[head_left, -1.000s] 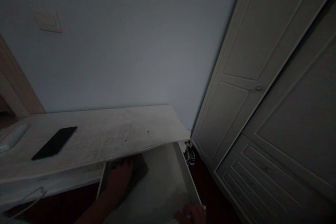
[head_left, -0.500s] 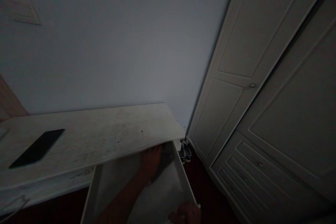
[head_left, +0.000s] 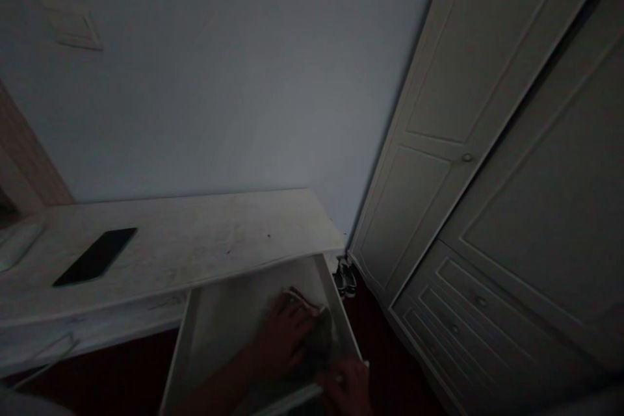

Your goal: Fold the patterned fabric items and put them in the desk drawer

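Observation:
A white drawer [head_left: 214, 318] stands pulled out below the white desk top [head_left: 195, 240]. My left hand [head_left: 283, 338] lies inside the drawer at its right side, fingers spread flat on a dark cloth [head_left: 319, 341] with a lighter edge. My right hand [head_left: 348, 387] sits at the drawer's front right corner, fingers curled on the front edge. The room is very dim.
A black phone [head_left: 95, 255] lies on the desk top at the left, and a pale object [head_left: 17, 244] beyond it. A tall white wardrobe [head_left: 487, 208] with lower drawers fills the right. Small shoes [head_left: 345, 278] sit on the dark floor between desk and wardrobe.
My left hand with the cloth has moved from the drawer's back left, along the back, to the right side and toward the front. The right hand stays on the drawer's front corner.

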